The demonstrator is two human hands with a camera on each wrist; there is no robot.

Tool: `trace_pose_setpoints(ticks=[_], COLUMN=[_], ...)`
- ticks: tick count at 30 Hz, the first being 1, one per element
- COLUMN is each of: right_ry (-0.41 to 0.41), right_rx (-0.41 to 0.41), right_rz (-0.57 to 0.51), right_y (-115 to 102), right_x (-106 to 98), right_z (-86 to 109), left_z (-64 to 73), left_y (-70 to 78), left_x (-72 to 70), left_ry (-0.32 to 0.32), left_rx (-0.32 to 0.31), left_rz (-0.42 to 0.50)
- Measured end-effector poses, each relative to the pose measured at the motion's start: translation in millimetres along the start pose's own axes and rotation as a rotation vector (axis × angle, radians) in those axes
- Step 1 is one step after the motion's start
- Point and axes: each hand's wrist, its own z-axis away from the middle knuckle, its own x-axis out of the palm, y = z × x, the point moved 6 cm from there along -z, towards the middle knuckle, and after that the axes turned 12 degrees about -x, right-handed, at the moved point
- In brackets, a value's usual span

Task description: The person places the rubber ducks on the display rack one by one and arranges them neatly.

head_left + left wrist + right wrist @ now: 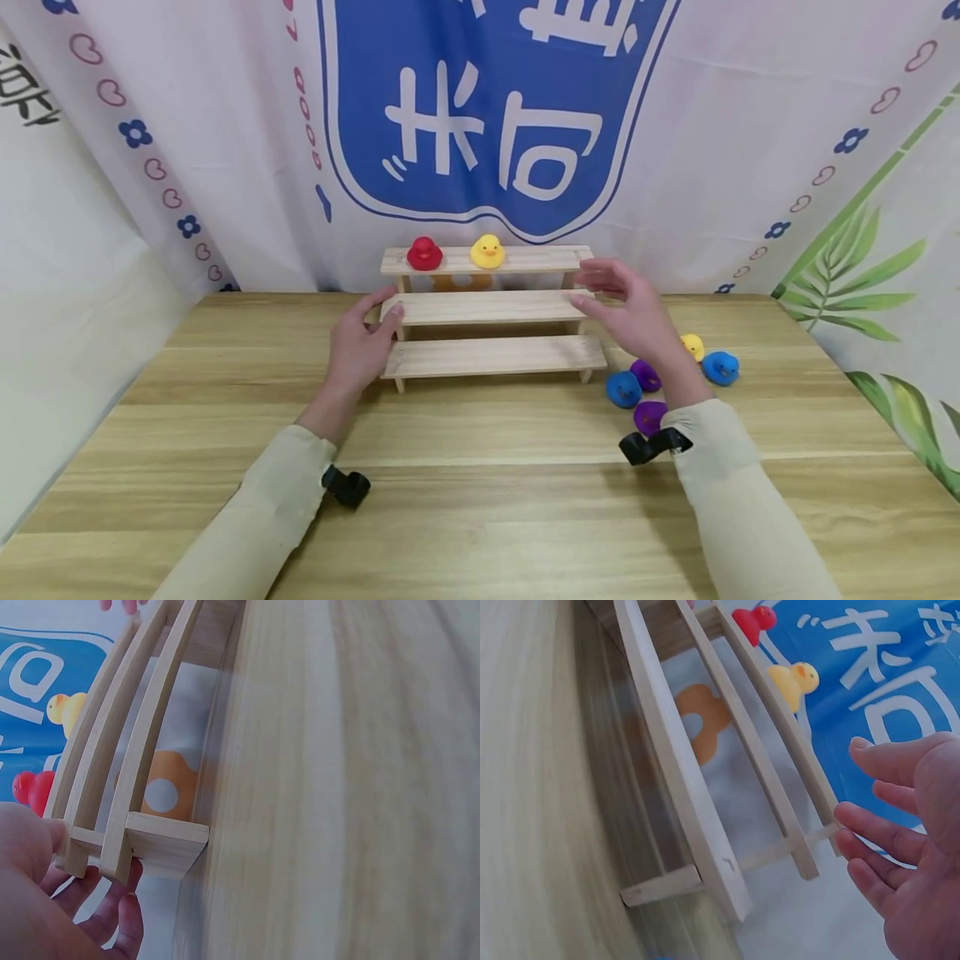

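Observation:
A three-tier wooden stand [491,308] stands at the back of the table. On its top tier sit a red rubber duck [424,254] and, to its right, a yellow rubber duck [488,252]. My left hand [363,343] grips the stand's left end at the middle tier; in the left wrist view its thumb and fingers curl around the plank end [116,859]. Beside the right end is my right hand [626,307], fingers loosely extended and holding nothing. The right wrist view shows its fingertips [846,814] at the end of the top plank, perhaps touching it.
Right of the stand, partly behind my right forearm, lie several more ducks: a blue duck [624,389], a purple duck [650,417], a yellow duck [692,346] and another blue duck [721,367] among them. A printed curtain [247,125] hangs right behind the stand.

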Motion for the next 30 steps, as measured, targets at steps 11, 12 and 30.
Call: trace_pose_setpoints(ticks=[11,12,30], right_ry=[0.01,0.012,0.007], right_rx=[0.048,0.059,0.065], right_rz=[0.011,0.018,0.06], right_y=[11,14,54], right_x=[-25,-28,-62], right_z=[10.2,12.1,29.8], left_z=[2.3,2.5,1.7], left_y=[1.3,1.5,1.9], left_x=[-2.7,-2.5,-1.6], left_ry=[0.008,0.005,0.0], left_rx=[0.007,0.006,0.006], left_rz=[0.013,0.015,0.019])
